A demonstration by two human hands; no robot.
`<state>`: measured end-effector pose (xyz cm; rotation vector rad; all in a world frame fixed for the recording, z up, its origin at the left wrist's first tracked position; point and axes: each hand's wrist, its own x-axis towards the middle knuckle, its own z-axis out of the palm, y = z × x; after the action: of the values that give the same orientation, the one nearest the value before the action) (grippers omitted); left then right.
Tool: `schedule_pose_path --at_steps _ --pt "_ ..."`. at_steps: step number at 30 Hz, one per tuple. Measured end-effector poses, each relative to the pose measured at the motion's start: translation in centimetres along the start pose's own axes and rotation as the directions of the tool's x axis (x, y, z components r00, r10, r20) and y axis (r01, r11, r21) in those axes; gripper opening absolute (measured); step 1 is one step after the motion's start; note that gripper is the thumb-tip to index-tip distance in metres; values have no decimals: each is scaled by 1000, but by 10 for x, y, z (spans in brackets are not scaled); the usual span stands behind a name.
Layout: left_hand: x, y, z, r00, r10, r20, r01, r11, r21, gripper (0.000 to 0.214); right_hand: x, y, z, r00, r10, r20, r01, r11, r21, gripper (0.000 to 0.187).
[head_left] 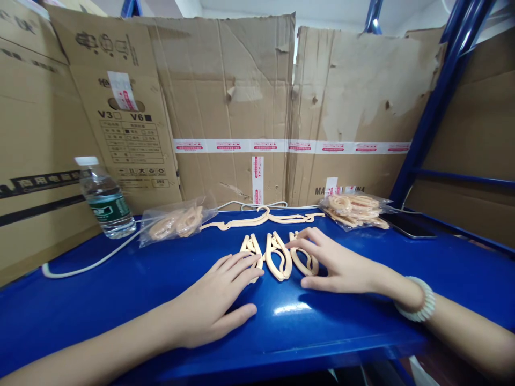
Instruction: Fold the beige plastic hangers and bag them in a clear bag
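Three folded beige folding hangers stand side by side on the blue shelf surface. My left hand [223, 295] lies with fingers stretched over the left folded hanger [254, 247], partly covering it. The middle folded hanger [286, 262] is untouched and fully in view, between my hands. My right hand [333, 262] rests at the right folded hanger [309, 264], its fingers apart and curved over the top, thumb near the lower end. Behind them an unfolded hanger [245, 220] lies flat, its hook pointing to the back.
A plastic bag of folded hangers [177, 222] lies at left, another bag of hangers [354, 206] at right beside a phone [408, 225]. A water bottle [107, 198] stands far left, near a white cable [96, 265]. Cardboard sheets [229, 107] wall the back.
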<state>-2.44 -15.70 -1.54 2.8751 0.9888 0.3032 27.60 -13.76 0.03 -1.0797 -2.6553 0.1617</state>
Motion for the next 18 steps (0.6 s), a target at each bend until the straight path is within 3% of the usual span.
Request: schedule_pose_path --at_steps 4,8,13,18 --pt "-1 -2 0 993 -46 113 52 997 -49 64 0 -11 11 989 -96 116 99 995 -23 76" --pt "3 -4 -3 978 -77 194 90 994 -58 72 4 -8 18 978 -111 175 112 994 6 76" --pt "16 -13 -6 975 -82 208 97 993 -61 70 17 7 23 986 -99 135 101 995 -14 76" --pt "30 -27 -1 988 -57 146 65 996 -53 71 26 17 26 987 -81 142 90 994 -55 78"
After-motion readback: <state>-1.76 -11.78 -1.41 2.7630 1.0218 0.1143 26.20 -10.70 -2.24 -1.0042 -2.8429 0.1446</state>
